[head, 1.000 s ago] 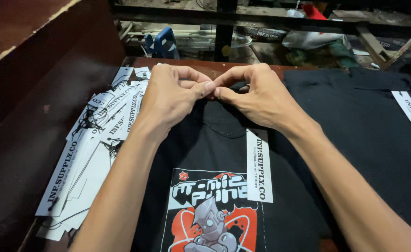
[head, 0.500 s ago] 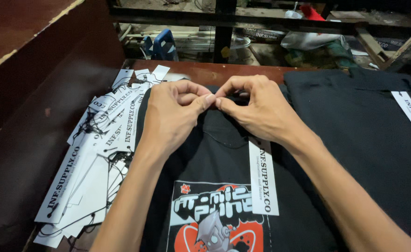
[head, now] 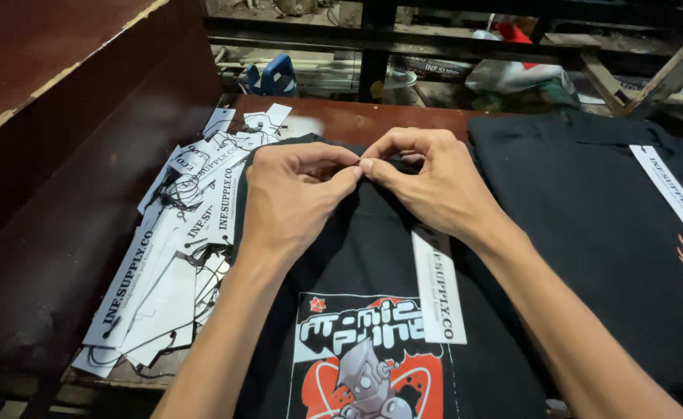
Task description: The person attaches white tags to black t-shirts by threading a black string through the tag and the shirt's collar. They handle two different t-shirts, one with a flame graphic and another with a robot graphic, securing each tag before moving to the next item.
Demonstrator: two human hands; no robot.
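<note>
While the black shirt [head: 372, 256] lies beneath them, both hands [head: 361, 167] pinch its collar.

Two black T-shirts [head: 372, 264] lie on the worktop [head: 372, 120], each with one white paper tag [head: 437, 287]; a heap of tags [head: 171, 256], too many to count, fills its left edge.

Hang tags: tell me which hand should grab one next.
Left, probably. The left hand is beside the tag pile, which lies to its left. The right hand would have to cross over it. Both pinch the shirt collar.
</note>
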